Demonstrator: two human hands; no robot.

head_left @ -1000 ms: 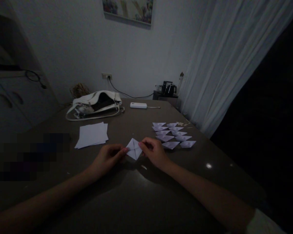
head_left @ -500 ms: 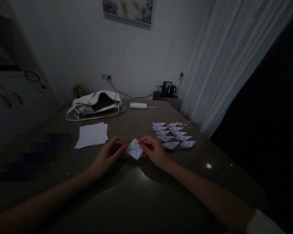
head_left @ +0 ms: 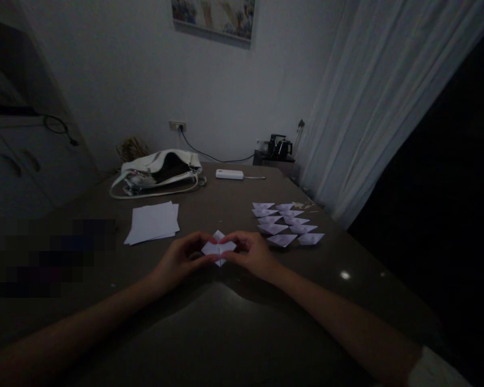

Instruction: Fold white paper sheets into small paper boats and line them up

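Over the middle of the table (head_left: 226,344), both hands meet on a small piece of folded paper (head_left: 219,248), white and diamond-shaped, with a crease running down its centre. The left hand (head_left: 181,253) pinches its left side between thumb and fingers, and the right hand (head_left: 258,253) does likewise on the right; the fingertips of the two hands nearly meet along the crease. Whether the paper touches the tabletop below cannot be told. Beyond the left hand lies a loose stack of white sheets (head_left: 154,220), its edges uneven. Just past the right hand, paper boats (head_left: 272,229) stand close together in two columns leading away, with some small pale scraps (head_left: 302,205) near their far end. Farther back, a white bag (head_left: 143,164) sits gaping at the left, and a white device (head_left: 229,174) with a short cord lies beside it. A pale sleeve (head_left: 433,370) shows on the right arm.
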